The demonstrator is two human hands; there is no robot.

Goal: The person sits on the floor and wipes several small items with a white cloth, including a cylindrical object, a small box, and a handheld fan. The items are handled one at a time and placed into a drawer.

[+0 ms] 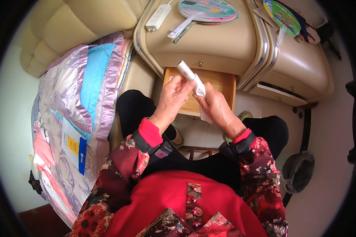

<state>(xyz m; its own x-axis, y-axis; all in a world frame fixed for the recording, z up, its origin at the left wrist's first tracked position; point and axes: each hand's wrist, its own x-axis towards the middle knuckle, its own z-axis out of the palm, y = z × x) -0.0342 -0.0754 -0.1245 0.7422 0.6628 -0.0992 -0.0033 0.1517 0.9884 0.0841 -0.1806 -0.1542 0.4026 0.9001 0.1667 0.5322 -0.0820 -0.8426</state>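
Observation:
A slim white tube (185, 70) slants up to the left between my hands, over a pulled-out wooden drawer (225, 86). Thin white tissue or cloth (199, 87) wraps its lower part. My left hand (175, 96) pinches the tube near its middle, thumb against the edge of the wrap. My right hand (215, 103) grips the wrapped lower end, and a loose flap of the white material hangs below the fingers. The tube's bottom end is hidden in my right hand. In the visible part of the drawer, bare wood shows.
Ahead stands a beige bedside cabinet (243, 32) with round hand fans (209, 10) and a white power strip (158, 17) on top. A second cabinet (302, 68) has its drawer ajar. At left is a bed with a pillow (68, 86); at right, a lined waste bin (298, 171).

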